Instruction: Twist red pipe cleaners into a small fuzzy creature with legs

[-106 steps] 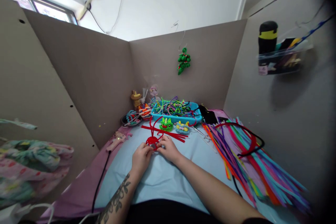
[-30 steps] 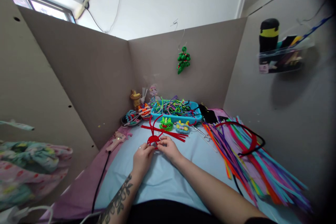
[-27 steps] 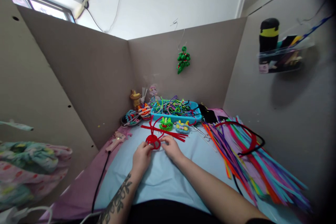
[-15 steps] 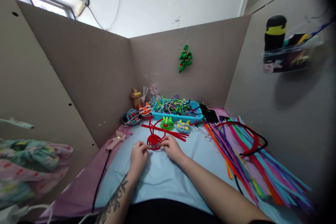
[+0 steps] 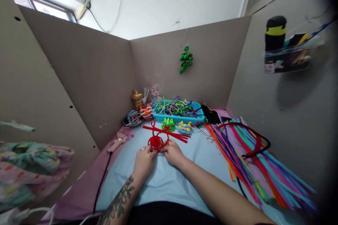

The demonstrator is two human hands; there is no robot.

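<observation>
Between my two hands is a red pipe-cleaner piece [image 5: 156,142], a rounded woven shape with loose stems curling up and to the right. My left hand [image 5: 144,158] pinches its lower left edge, fingers closed. On the lower right edge, my right hand [image 5: 173,152] grips it with bent fingers; the fingertips are partly hidden. Just behind lie several straight red pipe cleaners [image 5: 179,135] in a loose bundle. Beyond them sit a green pipe-cleaner animal head [image 5: 168,125] and a light blue and yellow one [image 5: 184,127].
A blue tray [image 5: 171,117] of pipe-cleaner scraps stands at the back. Long colourful pipe cleaners [image 5: 253,161] spread over the right side, near metal pliers or scissors [image 5: 203,133]. A pink glue gun [image 5: 117,142] with a black cord lies left. Grey partitions [image 5: 163,66] enclose the table.
My left hand has moved right and inward, closer to my right hand. The red piece has turned, showing a denser face, and its loose stems now sit lower.
</observation>
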